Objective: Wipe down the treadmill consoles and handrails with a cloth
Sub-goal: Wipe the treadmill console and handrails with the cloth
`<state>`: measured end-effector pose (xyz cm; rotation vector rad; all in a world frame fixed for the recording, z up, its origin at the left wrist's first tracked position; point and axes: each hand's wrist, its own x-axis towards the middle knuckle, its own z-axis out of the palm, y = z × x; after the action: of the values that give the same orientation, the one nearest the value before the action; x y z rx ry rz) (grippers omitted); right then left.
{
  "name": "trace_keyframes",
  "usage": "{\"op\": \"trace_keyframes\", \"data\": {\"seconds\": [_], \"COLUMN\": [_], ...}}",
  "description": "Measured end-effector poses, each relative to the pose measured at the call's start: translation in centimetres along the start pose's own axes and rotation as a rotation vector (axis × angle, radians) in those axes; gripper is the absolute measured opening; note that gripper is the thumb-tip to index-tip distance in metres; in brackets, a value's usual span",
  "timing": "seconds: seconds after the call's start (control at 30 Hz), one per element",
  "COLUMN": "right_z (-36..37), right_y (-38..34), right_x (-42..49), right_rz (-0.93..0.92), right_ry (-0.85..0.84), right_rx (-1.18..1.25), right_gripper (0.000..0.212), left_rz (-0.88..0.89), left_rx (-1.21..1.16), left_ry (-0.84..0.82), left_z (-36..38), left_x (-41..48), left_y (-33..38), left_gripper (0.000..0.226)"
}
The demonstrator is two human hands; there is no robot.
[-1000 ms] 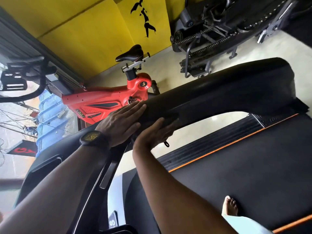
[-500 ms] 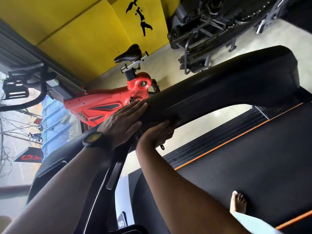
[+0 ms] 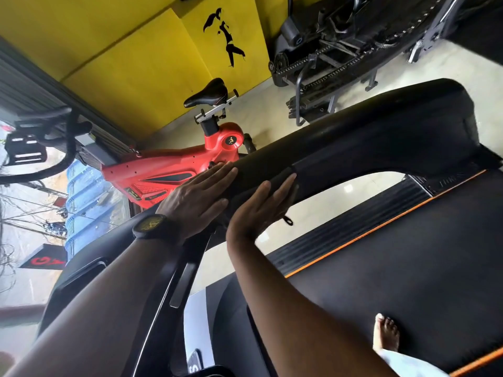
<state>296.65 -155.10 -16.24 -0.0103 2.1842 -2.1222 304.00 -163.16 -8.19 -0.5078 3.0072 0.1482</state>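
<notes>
Yellow gym walls [image 3: 114, 63] and a red spin bike [image 3: 174, 170] backed the black treadmill handrail [image 3: 381, 142], where our left hand [image 3: 196, 202] lay flat and our right hand [image 3: 258, 210], fingers straight, pressed a dark cloth [image 3: 296, 186].

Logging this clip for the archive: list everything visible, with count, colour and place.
handrail: one, black, across the centre.
treadmill deck: one, black with orange stripe, lower right.
exercise bike: one, red with black saddle, behind the handrail.
wall: one, yellow with black figure decal, top left.
gym machine: one, black, top right.
small loop: one, dark, dangling under the handrail.
wristwatch: one, black and yellow, left wrist.
foot: one, bare, on the treadmill deck.
left hand: one, flat on the handrail.
right hand: one, flat on the handrail.
</notes>
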Motion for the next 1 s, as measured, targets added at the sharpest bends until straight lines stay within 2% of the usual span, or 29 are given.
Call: {"op": "trace_keyframes", "data": {"seconds": [0.1, 0.17, 0.2, 0.23, 0.37, 0.4, 0.43, 0.53, 0.57, 0.63, 0.67, 0.73, 0.8, 0.83, 0.93, 0.97, 1.0], "right_z": [0.6, 0.7, 0.7, 0.7, -0.4, -0.4, -0.2, 0.4, 0.2, -0.8, -1.0, -0.3, 0.5, 0.7, 0.0, -0.1, -0.3], "right_y": [-0.3, 0.0, -0.3, -0.5, -0.9, -0.5, 0.1, 0.7, 0.5, -0.3, -0.6, -0.4, 0.0, 0.7, 1.2, 1.0, 0.9], "right_x": [2.4, 2.7, 2.5, 2.2, 1.7, 2.2, 2.6, 3.2, 2.4, -0.1, -0.7, 0.5, 2.0, 2.6, 2.3, 1.9, 1.3], "right_rz": [0.216, 0.528, 0.595, 0.553, 0.073, 0.043, 0.096, 0.575, 0.607, 0.302, 0.149, 0.083, 0.129, 0.226, 0.718, 0.765, 0.698], "right_ry": [0.136, 0.119, 0.096, 0.078, 0.061, 0.060, 0.068, 0.090, 0.034, -0.101, -0.100, 0.003, 0.103, 0.136, 0.090, 0.069, 0.061], "right_rx": [0.036, 0.107, 0.118, 0.112, 0.053, 0.035, 0.034, 0.115, 0.085, 0.050, 0.062, 0.089, 0.046, 0.044, 0.196, 0.245, 0.275], "right_gripper": [0.062, 0.075, 0.080, 0.081, 0.058, 0.056, 0.057, 0.066, 0.068, 0.064, 0.060, 0.053, 0.051, 0.053, 0.053, 0.051, 0.053], "left_rz": [0.011, 0.005, -0.003, -0.010, -0.003, -0.006, -0.014, -0.025, -0.021, -0.015, -0.014, -0.005, 0.011, 0.015, 0.019, 0.019, 0.018], "left_rx": [0.009, 0.008, 0.005, 0.005, 0.019, 0.014, 0.008, 0.013, 0.019, 0.015, 0.016, 0.037, 0.065, 0.072, 0.082, 0.080, 0.075], "left_ry": [-0.005, -0.010, -0.015, -0.018, -0.024, -0.027, -0.027, -0.024, -0.022, -0.022, -0.024, -0.025, -0.035, -0.043, -0.058, -0.063, -0.066], "left_z": [-0.3, -0.3, -0.3, -0.3, -0.2, -0.2, -0.3, -0.4, -0.4, -0.5, -0.6, -0.8, -1.2, -1.3, -1.4, -1.2, -1.1], "left_x": [0.0, 0.1, 0.0, 0.1, 0.0, 0.1, 0.1, 0.2, 0.3, 0.2, 0.2, 0.3, 0.8, 1.1, 2.1, 2.3, 2.5], "left_y": [0.1, 0.2, 0.2, 0.2, 0.1, 0.1, 0.2, 0.6, 0.7, 0.9, 0.9, 1.0, 1.2, 1.4, 2.3, 2.5, 2.6], "left_gripper": [0.060, 0.060, 0.060, 0.060, 0.060, 0.061, 0.061, 0.062, 0.062, 0.062, 0.062, 0.063, 0.064, 0.064, 0.068, 0.069, 0.070]}}
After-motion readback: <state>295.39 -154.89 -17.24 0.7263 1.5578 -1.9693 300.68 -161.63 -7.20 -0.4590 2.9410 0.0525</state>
